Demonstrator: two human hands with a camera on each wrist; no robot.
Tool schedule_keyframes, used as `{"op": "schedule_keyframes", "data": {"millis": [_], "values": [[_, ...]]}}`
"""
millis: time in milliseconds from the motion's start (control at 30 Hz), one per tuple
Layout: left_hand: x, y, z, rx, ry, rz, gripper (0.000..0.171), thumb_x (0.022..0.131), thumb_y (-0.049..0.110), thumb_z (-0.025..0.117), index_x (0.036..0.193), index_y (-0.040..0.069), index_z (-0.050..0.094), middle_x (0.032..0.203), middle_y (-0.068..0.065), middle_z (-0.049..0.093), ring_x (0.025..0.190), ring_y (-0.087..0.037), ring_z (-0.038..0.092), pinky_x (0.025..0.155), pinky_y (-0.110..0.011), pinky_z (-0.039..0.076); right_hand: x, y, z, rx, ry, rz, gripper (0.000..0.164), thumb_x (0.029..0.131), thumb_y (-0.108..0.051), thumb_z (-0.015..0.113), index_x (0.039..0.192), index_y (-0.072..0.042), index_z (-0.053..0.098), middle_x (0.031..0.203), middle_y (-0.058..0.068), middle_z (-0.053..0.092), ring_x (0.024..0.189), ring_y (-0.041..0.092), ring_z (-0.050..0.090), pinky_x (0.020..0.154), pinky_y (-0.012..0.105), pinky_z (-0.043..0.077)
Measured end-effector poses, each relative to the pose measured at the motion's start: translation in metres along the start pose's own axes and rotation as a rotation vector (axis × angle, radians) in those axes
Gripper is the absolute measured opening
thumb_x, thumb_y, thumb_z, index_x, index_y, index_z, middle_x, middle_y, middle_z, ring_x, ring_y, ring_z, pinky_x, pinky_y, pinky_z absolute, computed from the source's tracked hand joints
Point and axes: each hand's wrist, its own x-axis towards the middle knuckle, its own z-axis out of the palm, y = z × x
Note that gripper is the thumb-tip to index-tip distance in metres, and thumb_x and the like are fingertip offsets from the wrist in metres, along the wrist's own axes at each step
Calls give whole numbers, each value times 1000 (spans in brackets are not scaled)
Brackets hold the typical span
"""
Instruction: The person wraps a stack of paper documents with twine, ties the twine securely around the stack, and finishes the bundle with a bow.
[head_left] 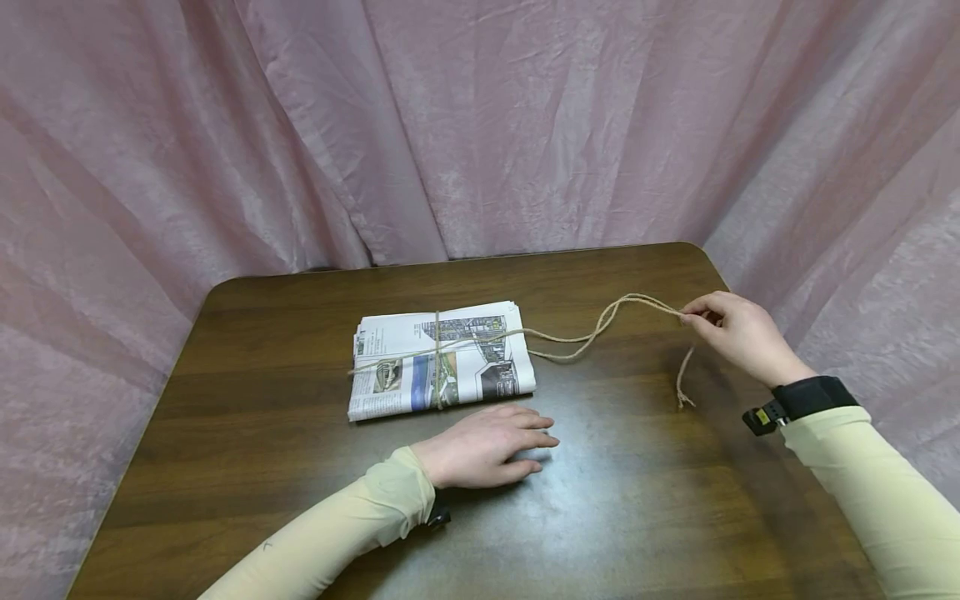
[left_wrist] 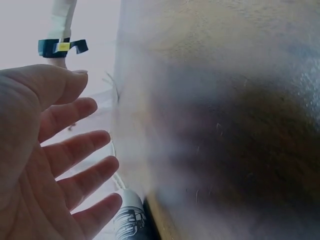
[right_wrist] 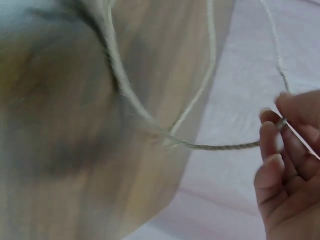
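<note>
A stack of folded newspapers (head_left: pixel 393 333) lies on the table, with twine (head_left: pixel 437 358) running across its top both ways. From the stack's right side two strands of twine stretch over to my right hand (head_left: pixel 742 337), which pinches them between thumb and fingers. A loose frayed end (head_left: pixel 681 387) dangles below that hand. In the right wrist view the fingertips grip the twine (right_wrist: pixel 225 147) and the strands cross near the table edge. My left hand (head_left: pixel 487 446) is just in front of the newspapers, fingers spread and holding nothing; the left wrist view shows its bare palm (left_wrist: pixel 30 165).
The brown wooden table (head_left: pixel 600 517) has rounded far corners. Pink curtains (head_left: pixel 525 125) hang close behind it and along both sides. A black band (head_left: pixel 813 398) with a small device is strapped on the right wrist.
</note>
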Motion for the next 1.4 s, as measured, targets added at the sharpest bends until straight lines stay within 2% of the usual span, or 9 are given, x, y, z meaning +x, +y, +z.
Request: {"op": "schedule_keyframes", "data": {"millis": [200,367,567,700,800,900,1067,1233,1400], "values": [[-3,-1,-7,-43,45,-8,37,105,33,59,139,18,65,143,-1,60,135,-18,51,114,-36,37,12,-22,-8,-10,139,-79,9,96,-9,72,104,-10,76,94,0,67,77,10,54,68,20,39],[-9,-4,-23,-90,111,-91,32,104,29,60,133,22,70,132,6,67,124,-12,59,104,-31,46,25,-39,-11,34,221,-166,10,94,-2,73,102,-8,75,97,1,68,78,7,52,69,20,38],[-17,-21,-54,-153,296,-300,24,102,26,62,121,23,76,115,10,73,106,-8,67,86,-33,55,44,-66,-15,121,315,-321,17,89,6,76,102,-5,75,102,4,71,87,9,56,75,16,40],[-22,-37,-80,-301,398,-483,21,102,29,62,115,26,78,112,13,73,100,-6,67,85,-34,53,59,-87,-16,165,348,-406,21,86,8,77,103,-4,76,103,7,71,93,17,61,83,14,40],[-23,-48,-100,-431,468,-561,18,101,30,63,112,27,78,108,14,72,93,-7,65,82,-35,52,72,-103,-14,208,354,-466,22,85,11,77,103,-3,76,103,9,72,97,21,63,88,16,42],[-19,-55,-119,-522,526,-566,17,101,31,65,111,25,77,106,13,72,90,-9,66,81,-36,53,84,-120,-12,236,348,-535,23,85,13,77,103,-2,76,106,9,72,102,25,66,88,15,45],[-4,-58,-141,-581,570,-523,22,100,38,67,116,26,76,110,14,72,97,-8,67,85,-34,53,101,-150,-6,267,320,-650,21,87,14,72,104,1,74,108,11,72,104,26,67,89,17,49],[11,-58,-148,-642,574,-499,29,97,42,71,120,25,75,113,11,71,96,-11,66,83,-35,53,113,-174,7,310,290,-691,19,89,11,72,104,0,74,109,10,71,105,22,66,91,23,50],[16,-57,-149,-681,579,-492,31,96,39,74,121,20,75,111,8,72,93,-13,67,82,-36,54,118,-190,17,339,259,-716,18,91,9,71,106,-1,74,111,9,71,105,20,66,89,25,51]]}}
